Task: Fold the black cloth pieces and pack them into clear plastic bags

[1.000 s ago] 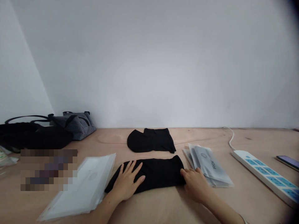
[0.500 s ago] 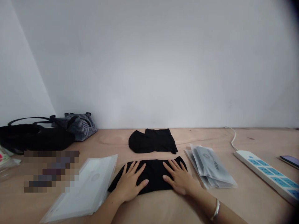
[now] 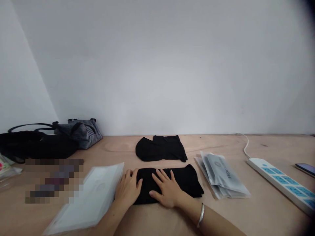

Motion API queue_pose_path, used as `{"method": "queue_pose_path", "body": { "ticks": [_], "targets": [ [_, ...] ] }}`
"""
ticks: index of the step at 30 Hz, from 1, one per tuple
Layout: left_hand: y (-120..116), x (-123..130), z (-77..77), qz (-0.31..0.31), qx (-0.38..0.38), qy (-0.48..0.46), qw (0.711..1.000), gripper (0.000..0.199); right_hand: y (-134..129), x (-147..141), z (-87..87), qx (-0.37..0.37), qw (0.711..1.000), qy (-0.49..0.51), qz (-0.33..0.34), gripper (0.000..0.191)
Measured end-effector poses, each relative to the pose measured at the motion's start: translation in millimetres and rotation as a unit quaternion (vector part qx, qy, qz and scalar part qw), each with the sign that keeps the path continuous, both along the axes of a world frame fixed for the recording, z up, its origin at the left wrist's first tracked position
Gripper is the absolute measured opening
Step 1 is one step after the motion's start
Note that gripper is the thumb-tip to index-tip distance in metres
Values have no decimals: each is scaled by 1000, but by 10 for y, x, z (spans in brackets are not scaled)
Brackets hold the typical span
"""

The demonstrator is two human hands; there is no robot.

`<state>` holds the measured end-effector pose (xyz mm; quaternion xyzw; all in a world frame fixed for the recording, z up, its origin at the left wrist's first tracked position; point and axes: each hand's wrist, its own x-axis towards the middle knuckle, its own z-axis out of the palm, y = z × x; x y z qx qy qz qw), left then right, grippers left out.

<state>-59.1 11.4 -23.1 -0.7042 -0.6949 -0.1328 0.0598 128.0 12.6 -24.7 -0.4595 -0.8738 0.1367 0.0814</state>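
Note:
A folded black fabric piece (image 3: 180, 180) lies flat on the table in front of me, its exact kind hard to tell. Over its left end rests my left hand (image 3: 129, 188), fingers bent a little and thumb apart, hiding that end. My right hand (image 3: 168, 190) presses on the middle of the fabric with its fingers spread. Behind, a second black fabric piece (image 3: 161, 149) lies by itself, rounded at the left and squared at the right. Frosted flat bags (image 3: 91, 193) are stacked left of my left hand.
Filled frosted zip bags (image 3: 223, 177) with dark contents lie to the right. Beyond them are a white power strip (image 3: 278, 183) with a cable and a phone (image 3: 306, 169). A black bag (image 3: 36, 144) and a striped bag (image 3: 85, 134) stand at the back left, near a blurred-out patch.
My right hand has slid left from the fabric's right end to its middle. My left hand has shifted left to the fabric's left end, its fingers drawn closer together.

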Motion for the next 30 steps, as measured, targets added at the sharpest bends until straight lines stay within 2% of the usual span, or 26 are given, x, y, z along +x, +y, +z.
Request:
{"method": "queue_pose_path", "body": {
  "ticks": [3, 6, 9, 12, 14, 16, 18, 20, 22, 24, 26, 28, 30],
  "targets": [
    [-16, -5, 4, 30, -28, -19, 999, 47, 57, 88, -84, -4, 1000, -5, -24, 73],
    [-25, -40, 58, 46, -90, -70, 992, 55, 90, 171, -83, -15, 999, -13, -42, 73],
    [-35, -116, 144, 29, -138, -126, 982, 45, 104, 188, -59, -19, 998, -21, -51, 72],
    [-40, -159, 218, 10, -111, -177, 978, 38, 110, 125, -65, -13, 999, -18, -48, 72],
    [-31, -136, 225, 0, -36, -247, 968, 37, 109, 41, -87, -2, 999, -7, -41, 73],
    [-9, -74, 184, -24, 67, -342, 937, 40, 107, -65, -106, 10, 999, 4, -35, 72],
    [16, 9, 106, -56, 141, -447, 882, 48, 107, -159, -102, 9, 1000, 20, -22, 71],
    [31, 93, 25, -85, 151, -545, 820, 53, 109, -194, -61, -6, 998, 56, 16, 70],
    [23, 166, -28, -107, 114, -593, 790, 46, 112, -134, 7, -3, 992, 119, 43, 61],
    [-6, 228, -37, -133, 82, -578, 801, 34, 112, 30, 78, 38, 985, 168, 6, 45],
    [-44, 287, -16, -147, 98, -519, 836, 28, 105, 265, 126, 91, 978, 165, -92, 32],
    [-78, 350, 11, -151, 137, -439, 875, 27, 92, 512, 133, 118, 967, 116, -192, 30],
    [-104, 414, 21, -177, 136, -350, 910, 30, 74, 710, 98, 105, 959, 67, -255, 39]
  ]
}}
